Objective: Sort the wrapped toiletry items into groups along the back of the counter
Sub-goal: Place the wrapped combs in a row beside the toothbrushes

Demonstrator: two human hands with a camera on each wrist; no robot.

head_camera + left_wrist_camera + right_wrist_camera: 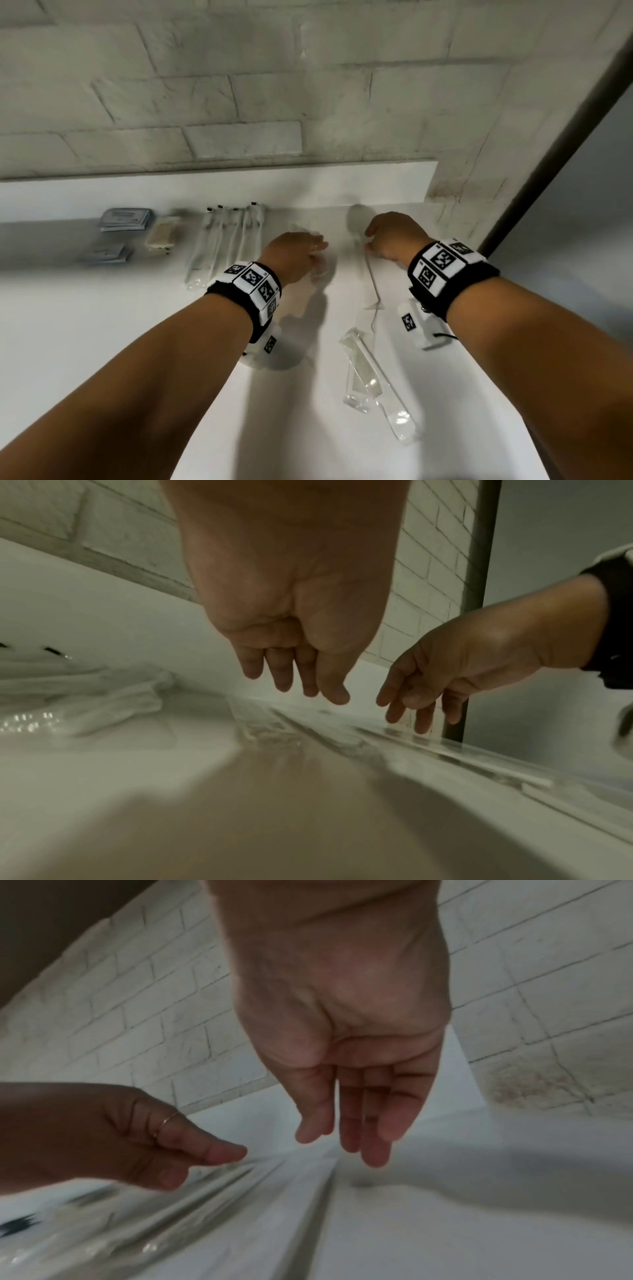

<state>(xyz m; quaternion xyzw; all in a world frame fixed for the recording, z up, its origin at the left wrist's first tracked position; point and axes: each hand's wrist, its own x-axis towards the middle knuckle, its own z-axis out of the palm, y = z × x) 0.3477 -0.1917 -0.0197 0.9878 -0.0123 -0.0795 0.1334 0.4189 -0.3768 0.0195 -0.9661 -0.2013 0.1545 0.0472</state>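
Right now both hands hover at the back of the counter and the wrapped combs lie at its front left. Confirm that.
Wrong side: the head view shows the wrapped combs at the front right, under the right hand's forearm. Both hands, left hand included, do hover near the back of the counter.

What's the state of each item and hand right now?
Left hand: open, fingers hanging, holding nothing.
Right hand: open, fingers straight.
Toothbrushes: wrapped, grouped at back.
Blue packets: stacked at back.
Combs: wrapped, near front, unsorted.
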